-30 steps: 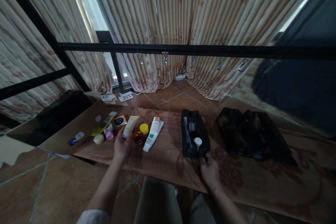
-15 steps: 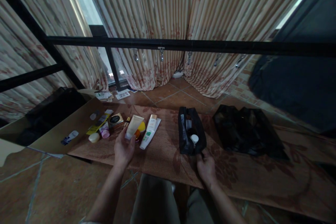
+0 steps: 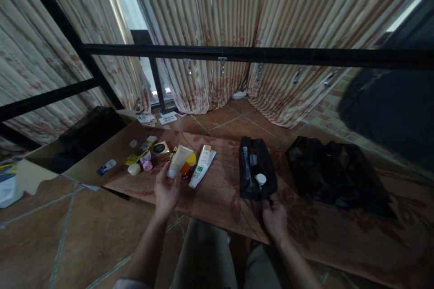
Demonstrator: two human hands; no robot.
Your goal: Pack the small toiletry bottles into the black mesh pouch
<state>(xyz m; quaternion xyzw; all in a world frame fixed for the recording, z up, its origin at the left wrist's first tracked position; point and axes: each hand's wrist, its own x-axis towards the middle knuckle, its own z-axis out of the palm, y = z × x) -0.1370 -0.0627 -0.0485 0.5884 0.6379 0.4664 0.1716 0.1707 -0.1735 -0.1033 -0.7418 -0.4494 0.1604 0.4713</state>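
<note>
My left hand (image 3: 167, 192) is closed around the lower end of a beige squeeze tube (image 3: 179, 159), tilted over the other cosmetics. Just right of it lie a white tube with green print (image 3: 202, 172) and a tan-capped bottle (image 3: 205, 156) on top of it. An orange jar (image 3: 185, 170) with a yellow lid is partly hidden behind the held tube. My right hand (image 3: 274, 216) pinches the near right corner of an open black pouch (image 3: 267, 167). Inside the pouch a white-capped container (image 3: 261, 179) shows.
Left of the tubes sit a gold compact (image 3: 160, 149), a pink tube (image 3: 146, 161), a yellow packet (image 3: 139, 151) and a cream-lidded jar (image 3: 134, 170). A cardboard box (image 3: 115, 153) holds black material at far left. More black pouches (image 3: 335, 176) lie at right on the cloth-covered bench (image 3: 224, 198).
The whole view has shifted, so things sit further right in the picture. My left hand still holds the beige tube and my right hand still grips the pouch corner.
</note>
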